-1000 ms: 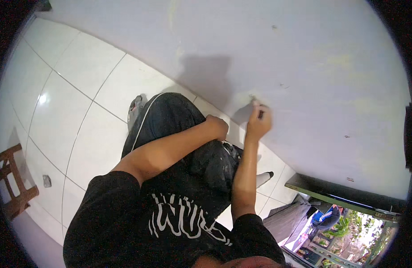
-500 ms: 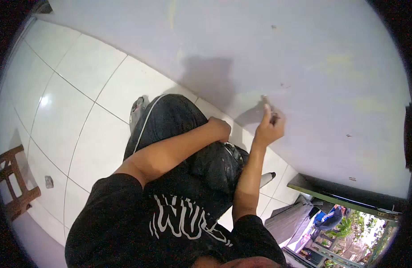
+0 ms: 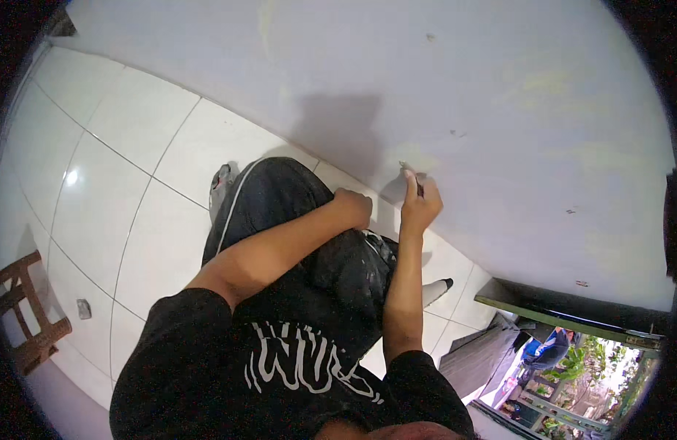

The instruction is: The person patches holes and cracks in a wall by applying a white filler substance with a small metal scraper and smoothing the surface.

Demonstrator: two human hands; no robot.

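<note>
My right hand (image 3: 422,203) is closed in a pinch close to the pale lilac wall (image 3: 338,51), on a short, thin tool (image 3: 403,166) whose tip is at the wall surface. Too little of the tool shows to tell its exact kind. Bent across my lap, my left arm ends in a curled left hand (image 3: 353,208) resting by the knee of my black trousers (image 3: 280,198). Its fingertips are hidden, so anything inside it cannot be made out. Small dark marks (image 3: 457,133) and yellowish patches (image 3: 540,82) dot the wall.
White floor tiles (image 3: 133,176) run along the wall's foot. A brown wooden frame (image 3: 32,308) stands at the left, beside a small grey lump (image 3: 84,309). A pale tapered thing with a black tip (image 3: 436,292) lies right of my leg. A green-edged opening (image 3: 565,312) shows plants outside.
My right hand has moved left and slightly down along the wall with the thin tool. My left hand remains by the knee; the view has shifted slightly.
</note>
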